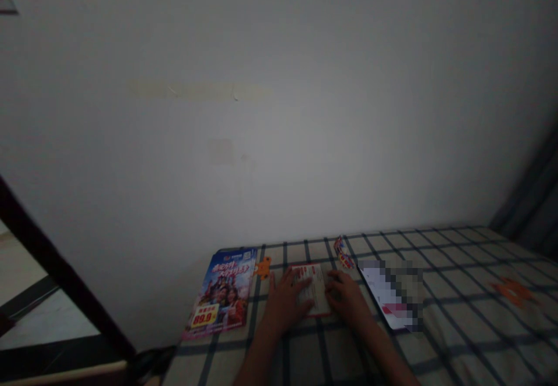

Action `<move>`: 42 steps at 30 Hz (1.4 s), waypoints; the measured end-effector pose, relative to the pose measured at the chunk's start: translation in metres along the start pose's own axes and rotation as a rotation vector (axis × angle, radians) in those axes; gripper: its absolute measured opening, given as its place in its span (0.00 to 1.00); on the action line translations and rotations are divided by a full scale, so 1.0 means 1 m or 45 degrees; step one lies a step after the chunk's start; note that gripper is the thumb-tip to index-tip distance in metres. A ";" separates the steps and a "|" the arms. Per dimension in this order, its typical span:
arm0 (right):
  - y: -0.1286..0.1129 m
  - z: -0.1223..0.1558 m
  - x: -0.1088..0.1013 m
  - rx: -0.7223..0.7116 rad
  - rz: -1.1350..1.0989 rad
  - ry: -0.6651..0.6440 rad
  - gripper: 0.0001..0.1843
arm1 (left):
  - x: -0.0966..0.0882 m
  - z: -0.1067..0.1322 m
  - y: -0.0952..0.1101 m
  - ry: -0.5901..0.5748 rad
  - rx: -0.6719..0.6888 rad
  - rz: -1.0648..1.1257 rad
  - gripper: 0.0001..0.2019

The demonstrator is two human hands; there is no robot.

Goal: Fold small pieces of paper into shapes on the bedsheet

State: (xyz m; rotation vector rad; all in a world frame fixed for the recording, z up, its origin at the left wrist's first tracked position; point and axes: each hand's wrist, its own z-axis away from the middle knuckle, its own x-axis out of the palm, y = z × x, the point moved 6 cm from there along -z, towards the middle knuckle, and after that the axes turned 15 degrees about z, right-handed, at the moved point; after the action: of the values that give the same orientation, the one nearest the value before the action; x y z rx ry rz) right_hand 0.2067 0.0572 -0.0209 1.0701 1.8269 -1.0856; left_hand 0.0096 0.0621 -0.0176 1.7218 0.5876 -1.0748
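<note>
A small printed sheet or card [318,293] with a red border and lines of text lies flat on the checked cloth. My left hand [285,301] rests over its left side, fingers spread and laid on it. At its right edge is my right hand [344,296], with bent fingers drawn together on that edge; the exact grip is dim. A blue and pink flyer [226,290] showing people and the price "89.9" lies left of my left hand. To the right of my right hand is a phone [386,296] with a lit screen, partly blurred out by pixels.
A crumpled colourful wrapper [343,252] lies behind my right hand. The checked cloth [457,293] has orange printed figures and meets a pale wall [305,113]. A dark slanted post [65,270] stands at the left, and a dark curtain [532,194] hangs at the far right.
</note>
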 end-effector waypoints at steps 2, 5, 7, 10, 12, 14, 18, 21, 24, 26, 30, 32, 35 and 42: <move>0.000 0.001 0.000 -0.005 0.009 0.012 0.08 | -0.001 0.001 0.000 -0.022 0.012 0.019 0.30; 0.000 0.002 -0.002 -0.015 0.033 0.033 0.09 | -0.003 0.001 0.001 -0.035 0.025 0.050 0.30; 0.000 0.001 -0.002 -0.017 0.050 0.040 0.09 | -0.004 0.001 0.001 -0.040 0.026 0.053 0.30; 0.000 -0.006 -0.001 -0.017 0.074 0.030 0.09 | -0.003 0.000 0.001 -0.055 0.018 0.051 0.30; 0.000 -0.012 -0.001 -0.010 0.097 0.021 0.09 | -0.002 -0.001 0.000 -0.064 0.010 0.046 0.31; -0.002 -0.017 -0.001 -0.007 0.124 0.031 0.09 | -0.001 -0.002 -0.001 -0.065 0.007 0.034 0.31; -0.006 -0.027 -0.004 0.011 0.208 0.084 0.09 | 0.001 -0.004 -0.003 -0.069 0.006 0.022 0.30; -0.010 -0.032 -0.006 0.037 0.292 0.094 0.09 | 0.000 -0.003 -0.003 -0.074 0.010 0.028 0.31; -0.014 -0.038 -0.009 0.054 0.394 0.098 0.08 | -0.001 -0.003 -0.003 -0.072 0.011 0.036 0.31; -0.016 -0.041 -0.011 0.071 0.454 0.104 0.09 | -0.001 -0.003 -0.002 -0.073 0.014 0.035 0.31; -0.019 -0.047 -0.013 0.081 0.488 0.121 0.11 | -0.001 -0.003 -0.002 -0.079 0.000 0.012 0.30; -0.019 -0.050 -0.013 0.070 0.496 0.126 0.10 | -0.002 -0.003 -0.002 -0.079 -0.011 0.015 0.30; -0.017 -0.056 -0.012 0.089 0.535 0.135 0.10 | -0.002 -0.003 -0.001 -0.084 0.000 0.031 0.31; -0.016 -0.071 -0.009 0.116 0.609 0.117 0.10 | -0.002 -0.002 -0.002 -0.074 -0.010 0.035 0.31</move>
State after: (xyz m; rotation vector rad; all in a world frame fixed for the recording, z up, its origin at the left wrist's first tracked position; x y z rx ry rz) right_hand 0.1834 0.1145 0.0176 1.5352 1.4858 -0.8453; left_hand 0.0074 0.0649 -0.0168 1.6813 0.5298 -1.0984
